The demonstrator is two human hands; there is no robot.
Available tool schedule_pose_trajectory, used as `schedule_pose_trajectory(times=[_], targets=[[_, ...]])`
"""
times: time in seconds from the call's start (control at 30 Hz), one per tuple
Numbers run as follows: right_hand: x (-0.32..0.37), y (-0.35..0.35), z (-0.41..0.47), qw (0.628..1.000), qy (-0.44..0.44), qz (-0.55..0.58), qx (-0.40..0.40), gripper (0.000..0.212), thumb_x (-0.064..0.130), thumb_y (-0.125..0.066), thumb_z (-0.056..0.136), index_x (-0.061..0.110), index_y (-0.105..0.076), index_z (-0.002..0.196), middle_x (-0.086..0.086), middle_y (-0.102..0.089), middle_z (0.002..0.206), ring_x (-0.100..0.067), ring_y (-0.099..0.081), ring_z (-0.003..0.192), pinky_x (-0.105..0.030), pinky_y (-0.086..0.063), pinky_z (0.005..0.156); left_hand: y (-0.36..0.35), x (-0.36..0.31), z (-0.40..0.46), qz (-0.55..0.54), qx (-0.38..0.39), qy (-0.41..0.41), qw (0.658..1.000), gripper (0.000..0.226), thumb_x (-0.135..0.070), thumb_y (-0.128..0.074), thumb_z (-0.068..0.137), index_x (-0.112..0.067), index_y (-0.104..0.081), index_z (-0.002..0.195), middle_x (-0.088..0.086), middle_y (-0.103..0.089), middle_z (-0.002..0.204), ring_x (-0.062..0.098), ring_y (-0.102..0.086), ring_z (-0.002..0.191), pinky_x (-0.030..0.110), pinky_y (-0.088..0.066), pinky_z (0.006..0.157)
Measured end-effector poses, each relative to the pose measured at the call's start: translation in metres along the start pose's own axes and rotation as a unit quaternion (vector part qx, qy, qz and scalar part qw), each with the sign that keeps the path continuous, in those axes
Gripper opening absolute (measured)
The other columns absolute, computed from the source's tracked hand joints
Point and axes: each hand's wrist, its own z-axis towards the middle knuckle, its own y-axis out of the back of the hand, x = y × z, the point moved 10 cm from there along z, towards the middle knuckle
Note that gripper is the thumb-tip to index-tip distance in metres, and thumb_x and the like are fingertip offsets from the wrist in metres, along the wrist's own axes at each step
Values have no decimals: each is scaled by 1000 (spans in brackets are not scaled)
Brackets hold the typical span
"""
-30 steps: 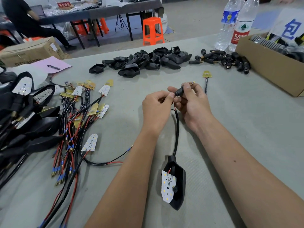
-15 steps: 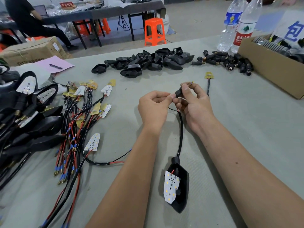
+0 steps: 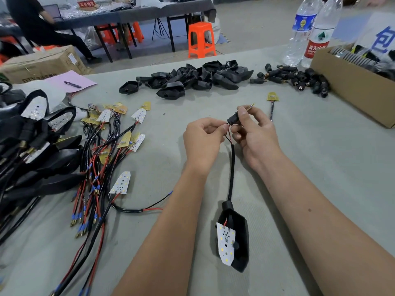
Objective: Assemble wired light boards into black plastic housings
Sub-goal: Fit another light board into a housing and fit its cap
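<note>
A black housing [image 3: 240, 238] lies between my forearms with a white light board [image 3: 225, 242] set in it. Its black cable [image 3: 232, 167] runs up to my hands. My right hand [image 3: 254, 135] pinches a small black connector sleeve [image 3: 232, 119] with a brass tip sticking out past the fingers. My left hand [image 3: 203, 139] pinches the thin red and black wires just below the sleeve. Empty black housings [image 3: 188, 79] are heaped at the back. Loose wired light boards [image 3: 111, 137] lie at the left.
Finished housings with boards [image 3: 32, 142] are piled at the far left. Black connector sleeves [image 3: 297, 79] lie by a cardboard box [image 3: 350, 86] at the right, behind which stand two water bottles [image 3: 310, 33]. One lone wired board [image 3: 273, 97] lies beyond my right hand.
The sleeve has slid along the wires, so the red and black leads now show below it. Both hands stay together at the same spot; the housing has barely shifted.
</note>
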Motion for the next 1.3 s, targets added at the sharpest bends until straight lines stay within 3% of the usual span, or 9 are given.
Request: schedule_pose_trajectory(times=[0.17, 0.33, 0.57, 0.7, 0.77, 0.87, 1.03, 1.2, 1.3], targets=[[0, 1, 0, 1000, 4, -8, -8, 5, 13, -64, 102, 14, -65, 97, -2, -62, 64, -13, -52, 53, -21, -44, 49, -2, -11, 0, 47, 12, -48, 998, 13, -7, -76, 87, -17, -80, 81, -3, -74, 69, 7, -66, 61, 30, -59, 72], [0, 15, 5, 995, 5, 77, -58, 8, 14, -62, 103, 15, -61, 95, 0, -63, 70, -11, -58, 54, -20, -46, 49, -10, 5, -4, -11, 37, 27, 999, 11, 1, -73, 89, -9, -75, 87, 13, -77, 79, 19, -74, 67, 27, -61, 70], [0, 15, 5, 996, 5, 73, -58, 10, 16, -62, 103, 16, -61, 94, -4, -62, 75, -11, -59, 56, -19, -46, 49, -13, 0, -7, -8, 55, 22, 998, 7, -4, -79, 86, -4, -72, 89, 13, -77, 78, 21, -73, 66, 32, -62, 67], [-1, 15, 6, 996, -3, 64, -55, 8, 17, -63, 103, 16, -61, 95, -3, -62, 76, -11, -58, 56, -19, -45, 48, -11, -7, -6, 45, 41, -21, 998, 15, -4, -80, 83, -18, -75, 83, 1, -76, 71, 16, -71, 62, 38, -64, 69], [-2, 13, 6, 998, -6, 47, -48, 9, 17, -65, 102, 16, -62, 94, 0, -62, 69, -11, -57, 55, -19, -44, 48, -8, -12, -4, 88, 22, -54, 994, 22, -6, -77, 84, -28, -78, 80, -12, -73, 69, 7, -66, 59, 29, -57, 65], [-2, 9, 5, 1000, -2, 8, -28, 8, 16, -66, 101, 15, -63, 94, 2, -63, 64, -10, -56, 55, -20, -44, 49, -4, -15, -3, 102, 7, -75, 992, 18, -6, -75, 86, -22, -81, 85, -14, -74, 74, 3, -63, 60, 19, -48, 65], [-1, 6, 3, 999, 9, -17, -25, 9, 13, -64, 101, 15, -65, 93, 0, -64, 65, -11, -56, 56, -20, -48, 54, -2, -1, -1, 67, 19, -7, 998, 7, -7, -76, 87, -13, -78, 91, 5, -77, 80, 22, -74, 74, 41, -62, 81], [1, 17, 4, 996, 13, 45, -76, 4, 12, -64, 102, 12, -62, 98, -4, -63, 75, -11, -59, 58, -20, -49, 56, -9, 10, -3, 55, 135, 71, 987, 16, 0, -81, 81, -4, -72, 93, 12, -78, 79, 30, -77, 76, 47, -63, 84], [1, 18, 5, 995, 5, 55, -79, 9, 16, -59, 105, 8, -63, 102, -7, -63, 78, -13, -57, 57, -21, -47, 53, -7, 10, -5, 34, 144, 79, 986, 15, 5, -80, 81, 0, -70, 91, 16, -77, 80, 30, -75, 69, 44, -64, 79]])
